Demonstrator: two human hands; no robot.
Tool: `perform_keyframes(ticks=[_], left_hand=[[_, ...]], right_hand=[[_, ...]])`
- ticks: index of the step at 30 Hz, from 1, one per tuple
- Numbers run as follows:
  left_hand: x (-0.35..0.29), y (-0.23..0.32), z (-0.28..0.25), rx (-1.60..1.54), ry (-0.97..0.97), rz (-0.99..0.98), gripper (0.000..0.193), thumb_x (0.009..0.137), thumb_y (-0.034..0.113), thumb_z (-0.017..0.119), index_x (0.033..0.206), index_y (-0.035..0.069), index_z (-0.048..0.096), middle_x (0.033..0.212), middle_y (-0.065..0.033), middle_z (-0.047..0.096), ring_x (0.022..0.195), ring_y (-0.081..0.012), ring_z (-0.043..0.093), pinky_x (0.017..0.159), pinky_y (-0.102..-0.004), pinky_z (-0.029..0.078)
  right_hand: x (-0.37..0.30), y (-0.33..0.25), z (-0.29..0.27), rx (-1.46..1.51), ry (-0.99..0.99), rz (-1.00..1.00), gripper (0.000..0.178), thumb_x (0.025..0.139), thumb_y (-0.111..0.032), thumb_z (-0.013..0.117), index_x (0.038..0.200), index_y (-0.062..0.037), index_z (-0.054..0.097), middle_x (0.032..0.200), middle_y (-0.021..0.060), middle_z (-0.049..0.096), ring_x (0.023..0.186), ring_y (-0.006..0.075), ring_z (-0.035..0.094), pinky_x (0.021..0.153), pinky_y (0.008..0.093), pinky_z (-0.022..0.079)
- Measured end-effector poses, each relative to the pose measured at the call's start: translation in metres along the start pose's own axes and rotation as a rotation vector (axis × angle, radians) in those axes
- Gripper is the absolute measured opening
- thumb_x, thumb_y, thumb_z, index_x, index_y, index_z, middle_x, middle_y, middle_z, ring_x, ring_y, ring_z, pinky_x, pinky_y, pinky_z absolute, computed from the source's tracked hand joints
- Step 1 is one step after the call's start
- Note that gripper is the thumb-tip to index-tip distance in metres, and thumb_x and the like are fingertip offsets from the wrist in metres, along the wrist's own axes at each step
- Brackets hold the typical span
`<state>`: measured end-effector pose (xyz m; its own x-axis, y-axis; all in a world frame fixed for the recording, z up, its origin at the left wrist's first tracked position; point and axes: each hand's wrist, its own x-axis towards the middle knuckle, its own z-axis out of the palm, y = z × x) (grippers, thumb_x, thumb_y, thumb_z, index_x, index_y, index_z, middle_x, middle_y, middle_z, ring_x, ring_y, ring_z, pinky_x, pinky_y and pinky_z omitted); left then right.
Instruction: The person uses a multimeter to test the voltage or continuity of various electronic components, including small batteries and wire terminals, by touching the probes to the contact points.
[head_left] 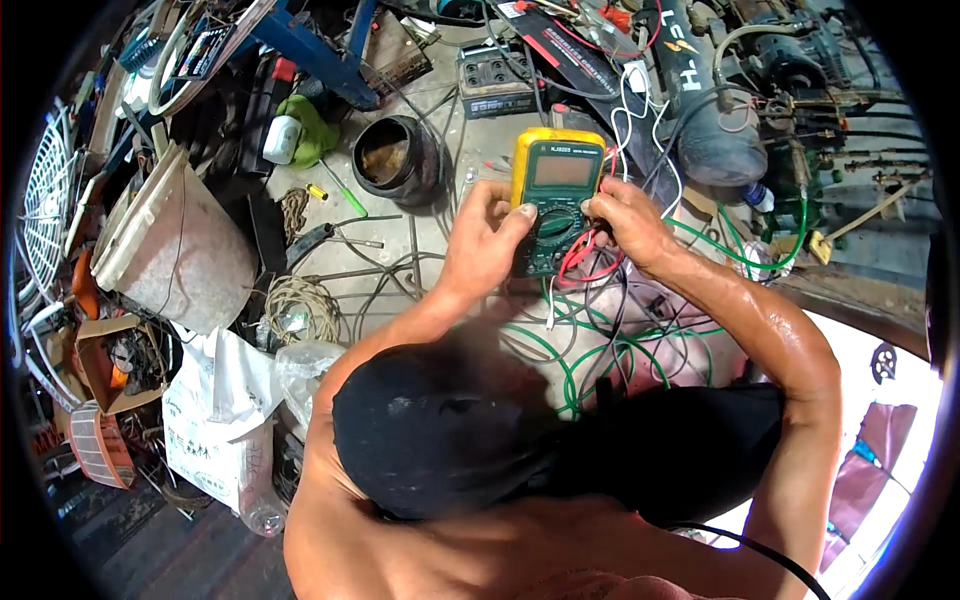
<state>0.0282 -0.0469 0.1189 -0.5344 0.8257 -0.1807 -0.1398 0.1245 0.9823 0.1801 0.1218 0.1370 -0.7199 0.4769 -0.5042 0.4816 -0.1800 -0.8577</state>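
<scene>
A multimeter (558,190) with a yellow holster, green face and grey screen is held up between my two hands. My left hand (485,237) grips its left edge, thumb resting on the front beside the round dial. On the opposite edge my right hand (637,228) is closed, its thumb at the meter's side. Red test leads (585,258) loop below the right fingers and hang over the meter's lower end. What the hidden fingers of both hands do behind the meter cannot be seen. My black-clad knee (430,430) is below.
Green and dark cables (610,350) tangle on the floor beneath the meter. Beyond stand a dark round pot (395,160) and a grey battery-like box (497,80). A dirty white bucket (185,245) and white sack (215,410) are at left. Machinery (790,60) fills the far right.
</scene>
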Motion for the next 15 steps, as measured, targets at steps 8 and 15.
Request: perform_keyframes(ticks=[8,15], left_hand=[[0.002,-0.024,-0.002,0.172,0.046,0.026,0.034,0.097,0.026,0.067,0.109,-0.004,0.056,0.090,-0.0099,0.064,0.082,-0.0144,0.058,0.074,-0.0324,0.049],[0.010,-0.034,-0.012,0.124,0.086,-0.078,0.031,0.095,0.025,0.064,0.103,-0.004,0.057,0.085,-0.0095,0.065,0.079,-0.0147,0.058,0.072,-0.0331,0.049]], right_hand=[[0.002,0.014,0.007,-0.097,0.075,0.033,0.040,0.089,-0.031,0.061,0.109,0.0033,0.067,0.094,0.0099,0.070,0.083,0.0185,0.067,0.072,0.0340,0.054],[-0.010,0.003,0.022,-0.107,0.056,0.050,0.040,0.091,-0.030,0.063,0.111,0.0052,0.066,0.094,0.0116,0.070,0.082,0.0193,0.068,0.072,0.0333,0.055]])
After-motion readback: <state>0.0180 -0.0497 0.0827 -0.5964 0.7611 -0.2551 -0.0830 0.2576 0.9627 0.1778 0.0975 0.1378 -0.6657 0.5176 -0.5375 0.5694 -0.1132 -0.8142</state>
